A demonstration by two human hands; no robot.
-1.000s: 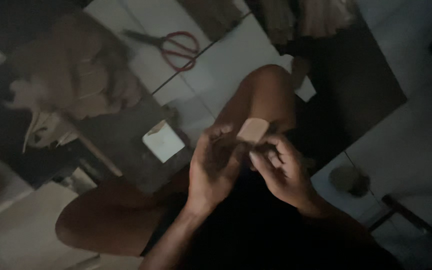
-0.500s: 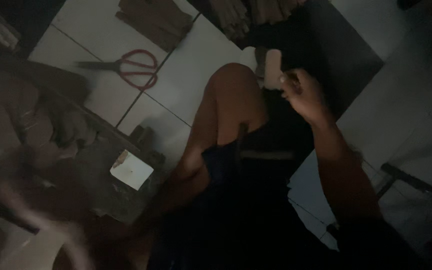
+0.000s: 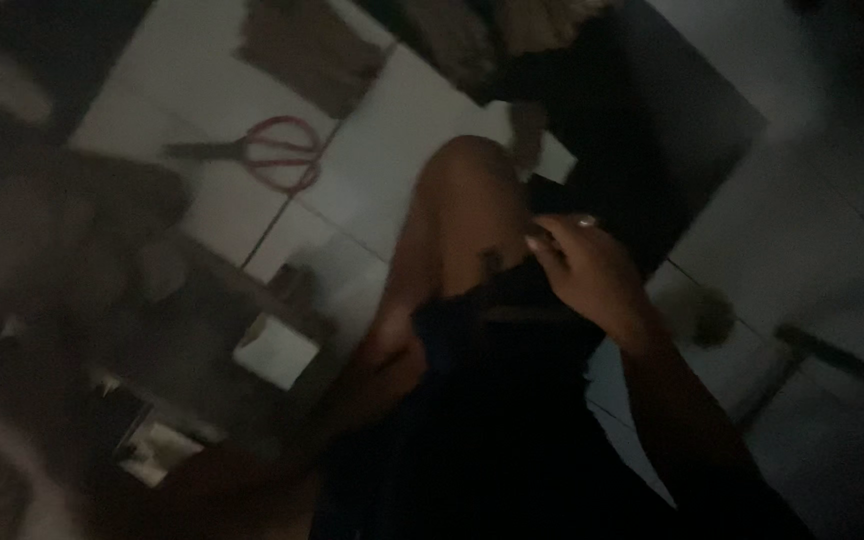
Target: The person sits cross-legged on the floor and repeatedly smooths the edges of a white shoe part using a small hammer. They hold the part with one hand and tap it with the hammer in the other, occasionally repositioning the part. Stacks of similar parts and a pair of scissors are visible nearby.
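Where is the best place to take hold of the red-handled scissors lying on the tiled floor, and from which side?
Probably by the red loop handles of the scissors. They lie flat on the pale tiled floor, closed as far as the blur shows, loops pointing right toward the knee, dark blades pointing left. Come from above on the loop side, away from the tips.

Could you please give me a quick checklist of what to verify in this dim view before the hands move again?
1. Right hand in view, by the raised knee: ok.
2. Whether the right hand holds anything: cannot tell, too dark.
3. Left hand in view: not ok, lost in blur and shadow.
4. Red-handled scissors lying on the tiled floor, apart from the hand: ok.
5. Picture sharp enough to judge small pieces: not ok, blurred.
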